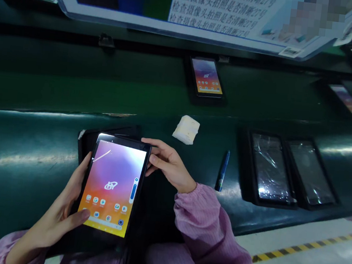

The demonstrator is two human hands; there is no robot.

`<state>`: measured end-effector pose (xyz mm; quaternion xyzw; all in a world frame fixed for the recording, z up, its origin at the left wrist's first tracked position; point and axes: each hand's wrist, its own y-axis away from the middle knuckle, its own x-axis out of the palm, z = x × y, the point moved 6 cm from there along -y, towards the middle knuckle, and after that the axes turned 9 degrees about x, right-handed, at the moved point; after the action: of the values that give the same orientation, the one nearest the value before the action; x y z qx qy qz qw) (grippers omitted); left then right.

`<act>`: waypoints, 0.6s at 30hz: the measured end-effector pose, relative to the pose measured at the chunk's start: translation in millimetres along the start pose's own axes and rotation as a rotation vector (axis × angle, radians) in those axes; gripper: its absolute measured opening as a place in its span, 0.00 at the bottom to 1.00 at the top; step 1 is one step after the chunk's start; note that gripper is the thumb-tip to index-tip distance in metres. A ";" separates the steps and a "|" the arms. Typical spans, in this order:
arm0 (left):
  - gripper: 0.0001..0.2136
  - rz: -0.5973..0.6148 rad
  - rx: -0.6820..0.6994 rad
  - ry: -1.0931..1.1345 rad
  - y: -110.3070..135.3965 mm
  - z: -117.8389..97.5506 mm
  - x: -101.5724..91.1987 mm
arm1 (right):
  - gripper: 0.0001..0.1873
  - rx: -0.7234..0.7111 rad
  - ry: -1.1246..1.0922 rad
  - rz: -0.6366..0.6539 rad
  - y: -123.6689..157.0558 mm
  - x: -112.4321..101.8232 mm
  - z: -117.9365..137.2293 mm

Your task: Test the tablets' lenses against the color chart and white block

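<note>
I hold a lit tablet [111,186] with an orange and purple home screen in front of me, above the near edge of the green bench. My left hand [60,210] grips its left edge, thumb resting on the lower left of the screen. My right hand [167,165] is closed on the tablet's upper right edge, fingers pressed at the side. A volume slider shows on the right of the screen. Behind the tablet lies a black tray [105,134].
A white folded cloth [186,129] and a blue pen [222,171] lie on the green belt [34,149]. Two dark tablets in trays [292,170] sit to the right. Another lit tablet [206,77] rests farther back. A yellow-black floor stripe [309,244] runs at right.
</note>
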<state>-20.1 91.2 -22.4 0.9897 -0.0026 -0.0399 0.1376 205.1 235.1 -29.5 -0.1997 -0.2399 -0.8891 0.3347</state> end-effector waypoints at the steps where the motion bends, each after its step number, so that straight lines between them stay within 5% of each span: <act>1: 0.47 0.001 0.001 0.000 -0.4 0.6 -0.5 | 0.24 0.002 0.001 -0.006 0.2 0.0 -0.1; 18: 0.48 -0.012 0.005 0.008 -1.7 4.7 -1.2 | 0.24 0.001 0.024 0.003 1.1 -2.5 -1.3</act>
<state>-21.7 91.5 -27.3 0.9901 0.0040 -0.0368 0.1351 207.4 234.9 -31.6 -0.1894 -0.2362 -0.8907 0.3390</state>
